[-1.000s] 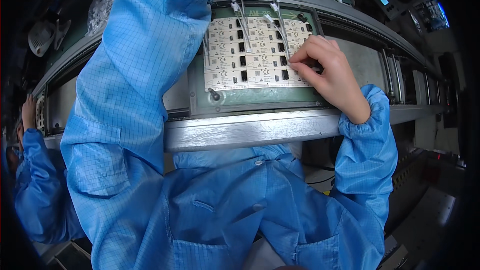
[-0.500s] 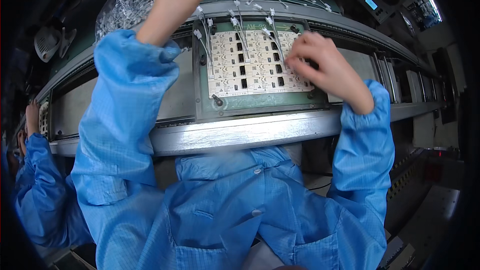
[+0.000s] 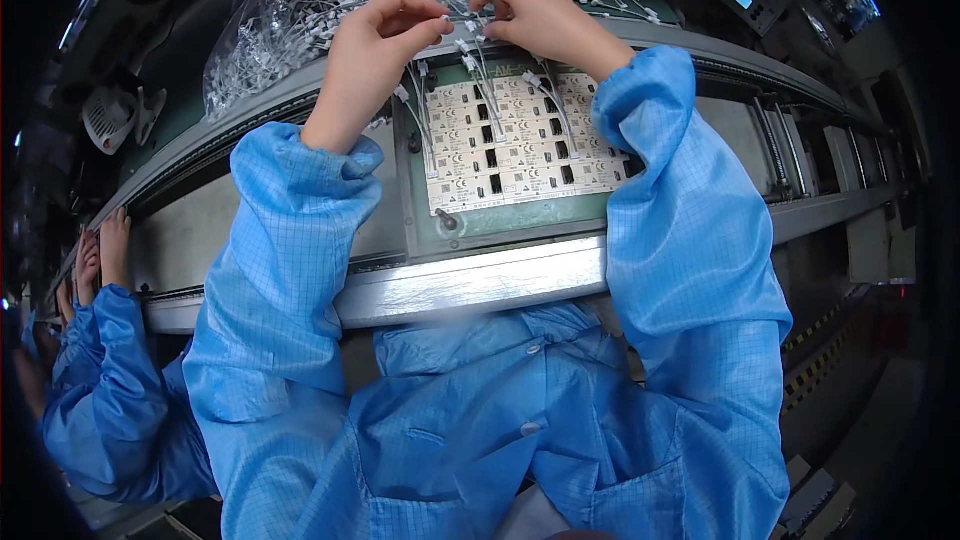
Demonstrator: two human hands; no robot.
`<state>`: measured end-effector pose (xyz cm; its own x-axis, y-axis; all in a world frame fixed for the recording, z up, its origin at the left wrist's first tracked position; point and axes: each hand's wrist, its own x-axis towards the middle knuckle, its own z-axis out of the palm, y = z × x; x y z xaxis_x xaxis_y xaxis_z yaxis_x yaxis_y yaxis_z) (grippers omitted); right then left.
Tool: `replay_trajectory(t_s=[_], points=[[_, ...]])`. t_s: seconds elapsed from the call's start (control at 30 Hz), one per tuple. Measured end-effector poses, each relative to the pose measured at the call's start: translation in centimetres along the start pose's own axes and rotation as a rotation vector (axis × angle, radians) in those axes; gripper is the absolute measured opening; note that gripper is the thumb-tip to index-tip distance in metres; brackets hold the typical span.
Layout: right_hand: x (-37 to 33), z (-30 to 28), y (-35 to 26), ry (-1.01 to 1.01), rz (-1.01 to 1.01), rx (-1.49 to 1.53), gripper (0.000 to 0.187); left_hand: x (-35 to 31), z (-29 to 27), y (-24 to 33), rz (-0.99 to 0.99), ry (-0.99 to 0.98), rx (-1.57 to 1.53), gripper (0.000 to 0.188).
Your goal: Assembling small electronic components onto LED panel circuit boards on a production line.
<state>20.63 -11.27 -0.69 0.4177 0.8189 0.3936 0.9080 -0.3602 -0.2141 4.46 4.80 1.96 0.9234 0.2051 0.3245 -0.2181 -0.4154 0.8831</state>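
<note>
Your left hand [image 3: 375, 45] and right hand [image 3: 535, 15] both pinch one small wire [image 3: 462, 22] above the panel [image 3: 520, 145]. Several wires already hang there; many sockets look unfilled.

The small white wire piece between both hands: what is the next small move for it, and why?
Probably bring it down to the white circuit panel and seat it in a free spot. Both the left hand and the right hand pinch one wire piece just above the panel, in front of the clear bag of wire pieces. Several such pieces already stand on the panel's upper rows.
</note>
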Motion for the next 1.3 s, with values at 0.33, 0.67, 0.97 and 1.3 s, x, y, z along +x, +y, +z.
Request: replay_trajectory(t_s=[0.33,0.67,0.97,1.3], points=[[-0.5,-2.0,1.5,0.278,0.081,0.293,0.029,-0.6,-1.2,0.7,-0.059,0.114,-0.093,0.017],[-0.8,-6.5,4.6,0.679,0.2,0.939,0.01,-8.0,4.3,4.2,0.509,-0.002,0.749,0.008],[-2.1,-7.3,5.8,0.595,0.277,1.226,0.018,-9.3,7.0,3.6,0.391,-0.065,0.902,0.007],[-4.1,-7.0,5.0,0.536,0.264,1.163,0.019,-8.0,6.0,4.0,0.322,-0.183,0.868,0.004]])
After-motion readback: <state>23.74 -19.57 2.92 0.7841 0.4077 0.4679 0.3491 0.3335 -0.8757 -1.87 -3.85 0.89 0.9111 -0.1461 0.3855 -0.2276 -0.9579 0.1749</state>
